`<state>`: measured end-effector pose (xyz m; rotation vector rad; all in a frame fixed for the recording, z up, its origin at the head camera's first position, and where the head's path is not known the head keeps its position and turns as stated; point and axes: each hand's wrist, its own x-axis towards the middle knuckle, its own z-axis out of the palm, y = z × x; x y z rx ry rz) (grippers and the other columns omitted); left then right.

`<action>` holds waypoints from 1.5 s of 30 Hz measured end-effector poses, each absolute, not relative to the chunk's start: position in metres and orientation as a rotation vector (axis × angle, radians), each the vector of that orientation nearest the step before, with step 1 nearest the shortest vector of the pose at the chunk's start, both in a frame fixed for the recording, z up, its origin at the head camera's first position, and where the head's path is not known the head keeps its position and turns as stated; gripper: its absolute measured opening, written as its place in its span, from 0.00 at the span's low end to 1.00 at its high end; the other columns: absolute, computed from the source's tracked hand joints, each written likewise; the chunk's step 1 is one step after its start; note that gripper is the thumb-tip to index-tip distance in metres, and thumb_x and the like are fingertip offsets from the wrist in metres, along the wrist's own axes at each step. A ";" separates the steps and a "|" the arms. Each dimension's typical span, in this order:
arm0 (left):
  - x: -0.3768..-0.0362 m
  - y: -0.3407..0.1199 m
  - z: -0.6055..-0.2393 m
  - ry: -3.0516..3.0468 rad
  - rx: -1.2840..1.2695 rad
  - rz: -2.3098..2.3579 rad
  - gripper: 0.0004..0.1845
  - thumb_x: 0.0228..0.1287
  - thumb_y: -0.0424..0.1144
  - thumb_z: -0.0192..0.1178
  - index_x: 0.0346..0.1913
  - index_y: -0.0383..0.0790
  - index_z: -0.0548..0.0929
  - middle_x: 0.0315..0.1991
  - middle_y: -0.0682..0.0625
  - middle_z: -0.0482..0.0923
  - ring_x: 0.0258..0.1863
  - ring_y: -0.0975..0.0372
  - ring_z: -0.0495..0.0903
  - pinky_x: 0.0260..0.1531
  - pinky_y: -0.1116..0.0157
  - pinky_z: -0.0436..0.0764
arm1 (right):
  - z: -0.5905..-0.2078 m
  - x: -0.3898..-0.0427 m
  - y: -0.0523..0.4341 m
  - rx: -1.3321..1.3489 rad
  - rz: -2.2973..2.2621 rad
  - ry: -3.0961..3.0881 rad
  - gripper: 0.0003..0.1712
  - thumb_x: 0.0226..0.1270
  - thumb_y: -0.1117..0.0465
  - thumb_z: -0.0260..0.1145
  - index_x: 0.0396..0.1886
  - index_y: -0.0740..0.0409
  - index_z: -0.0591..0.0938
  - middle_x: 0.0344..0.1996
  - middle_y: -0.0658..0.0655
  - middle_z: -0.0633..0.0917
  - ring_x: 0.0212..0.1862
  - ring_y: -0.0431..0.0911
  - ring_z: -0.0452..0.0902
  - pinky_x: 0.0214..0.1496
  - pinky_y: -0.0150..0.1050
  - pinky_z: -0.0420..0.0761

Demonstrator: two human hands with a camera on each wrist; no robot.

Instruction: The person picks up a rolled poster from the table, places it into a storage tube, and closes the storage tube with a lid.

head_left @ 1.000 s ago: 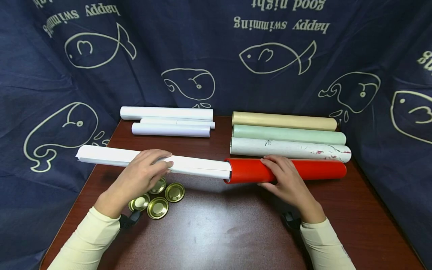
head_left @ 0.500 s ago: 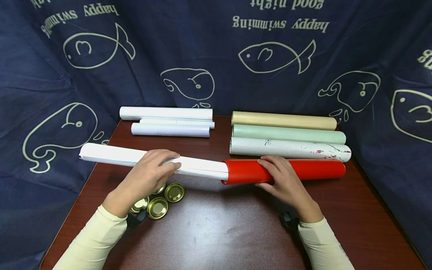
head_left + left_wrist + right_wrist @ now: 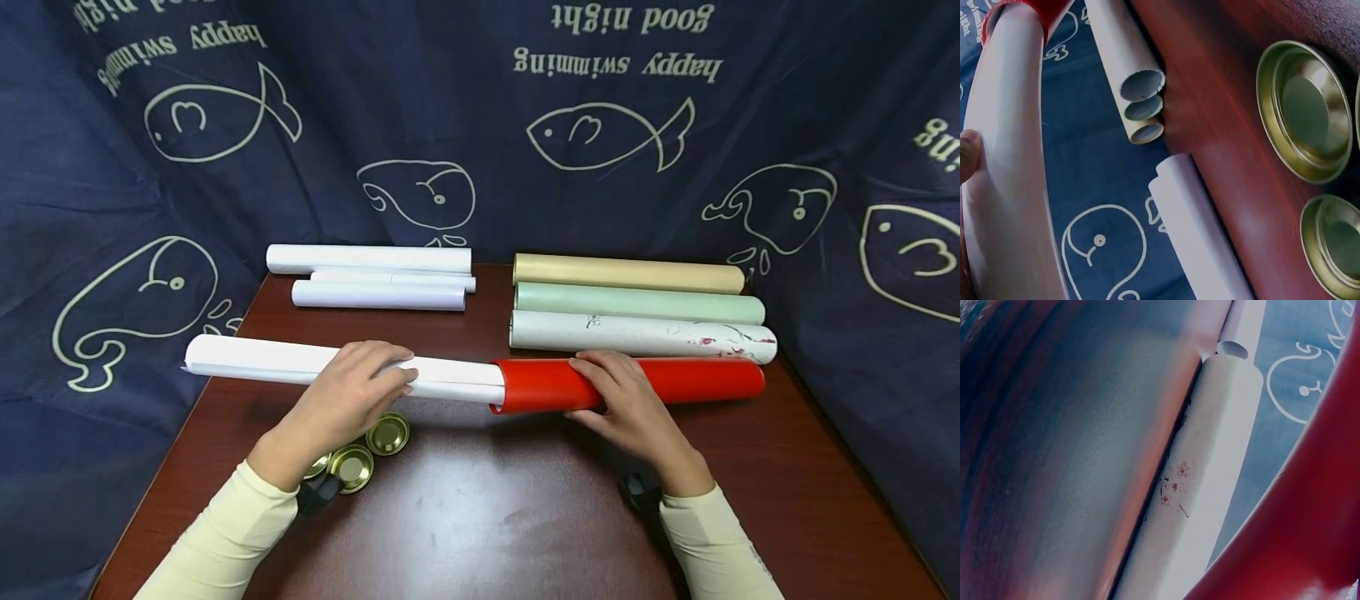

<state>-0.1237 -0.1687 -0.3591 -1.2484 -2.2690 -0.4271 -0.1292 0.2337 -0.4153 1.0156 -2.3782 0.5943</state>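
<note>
A long white paper roll (image 3: pixel 255 357) runs from the left into the open left end of a red tube (image 3: pixel 705 379). My left hand (image 3: pixel 348 396) grips the roll near its middle, thumb and fingers curled round it. Its right end is hidden inside the tube. My right hand (image 3: pixel 626 404) holds the red tube from above, left of its middle. In the left wrist view, a fingertip (image 3: pixel 969 153) lies on the paper roll, which enters the tube's mouth at the top. The red tube (image 3: pixel 1297 506) crosses the right side of the right wrist view.
Several gold metal caps (image 3: pixel 387 433) lie by my left forearm. Behind are white paper rolls (image 3: pixel 378 295) at left. At right, a beige tube (image 3: pixel 630 273), a green tube (image 3: pixel 637 302) and a flower-patterned white tube (image 3: pixel 637 333) lie parallel. A dark blue cloth (image 3: pixel 495 200) hangs behind the table.
My left hand has moved right with the paper roll, which sits deeper in the red tube. The right hand and the tube have shifted slightly left.
</note>
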 end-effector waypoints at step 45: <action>-0.135 -0.086 -0.383 -2.242 -1.180 -0.375 0.09 0.62 0.39 0.69 0.44 0.44 0.84 0.47 0.47 0.82 0.47 0.52 0.79 0.50 0.55 0.77 | -0.425 -0.139 0.221 0.975 0.539 -2.371 0.39 0.45 0.51 0.80 0.58 0.62 0.78 0.54 0.61 0.79 0.55 0.58 0.74 0.61 0.57 0.68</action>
